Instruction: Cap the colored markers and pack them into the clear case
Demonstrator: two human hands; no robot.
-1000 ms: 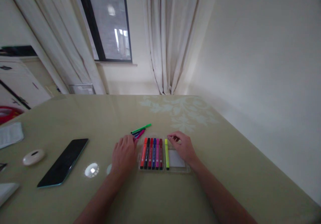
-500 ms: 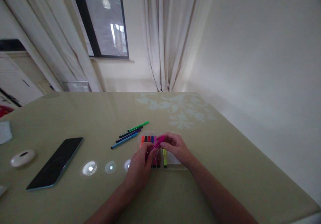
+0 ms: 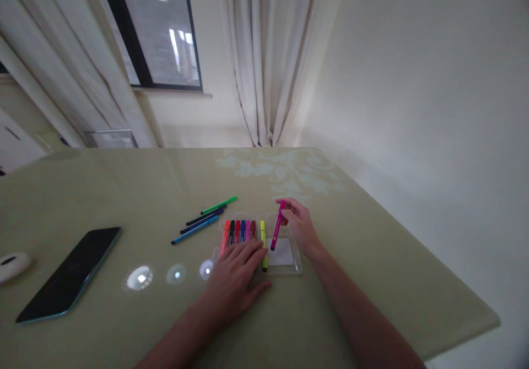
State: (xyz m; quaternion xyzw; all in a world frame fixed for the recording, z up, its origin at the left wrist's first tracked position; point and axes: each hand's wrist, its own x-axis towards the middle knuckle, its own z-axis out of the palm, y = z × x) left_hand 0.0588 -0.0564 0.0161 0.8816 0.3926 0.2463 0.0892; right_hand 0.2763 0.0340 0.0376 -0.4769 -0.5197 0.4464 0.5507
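Observation:
My right hand (image 3: pixel 301 227) pinches a magenta marker (image 3: pixel 278 227) near its upper end, tilted above the right part of a clear plastic case (image 3: pixel 298 269). A white card (image 3: pixel 281 252) lies in that part, just below the marker's tip. My left hand (image 3: pixel 236 270) rests with fingers stretched over the lower ends of several markers (image 3: pixel 237 231) lined up in the case's left part: orange, black, red, blue, purple and dark red. A yellow marker (image 3: pixel 263 231) lies beside the card, close to my left fingertips.
Several loose markers, a green one (image 3: pixel 219 205) and blue and dark ones (image 3: pixel 195 230), lie behind the case to the left. A black phone (image 3: pixel 70 272) and a white oval object (image 3: pixel 13 265) are further left. The table's right edge runs beside the wall.
My right hand has carried the magenta marker right, away from my left hand, and turned it more upright. My left hand has let go and flattened over the case. The view has shifted slightly right.

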